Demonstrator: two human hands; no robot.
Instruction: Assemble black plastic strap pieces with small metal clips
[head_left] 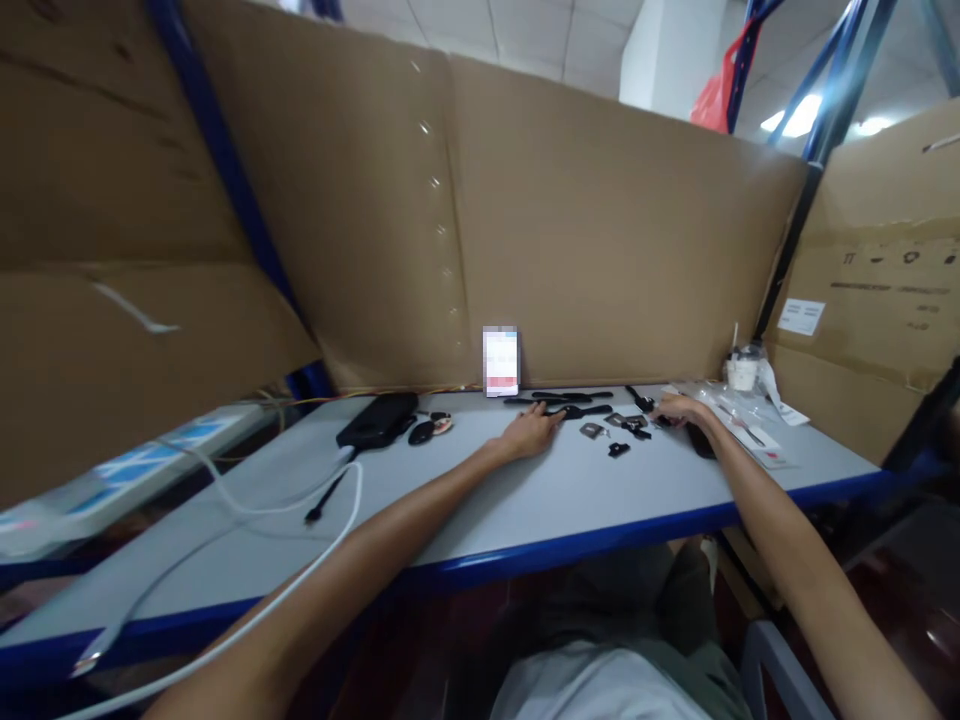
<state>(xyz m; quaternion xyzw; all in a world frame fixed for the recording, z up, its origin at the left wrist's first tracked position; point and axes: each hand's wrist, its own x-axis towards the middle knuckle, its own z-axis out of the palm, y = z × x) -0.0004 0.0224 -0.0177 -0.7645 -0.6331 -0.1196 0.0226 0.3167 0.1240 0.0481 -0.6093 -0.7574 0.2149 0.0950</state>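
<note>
My left hand (531, 430) rests palm-down on the table with its fingers stretched out, their tips touching the end of a black strap with a wider middle, like a watch (576, 411). Behind it lie more long black strips (571, 397). My right hand (679, 409) is closed at the right, its fingertips together over dark small parts; what they hold is hidden. Close to it are a black strap-like piece (640, 399) and a dark pouch-like object (700, 441) partly behind the forearm. Between the hands lie small grey square pieces (592, 430) and a small black part (619, 450).
A lit phone (501, 362) leans on the cardboard wall (600, 240). On the left are a black case (379, 420), an oval black object (421, 432) and a white cable (352, 510) crossing my forearm. Plastic bags (724, 405) and a cup (742, 370) stand right.
</note>
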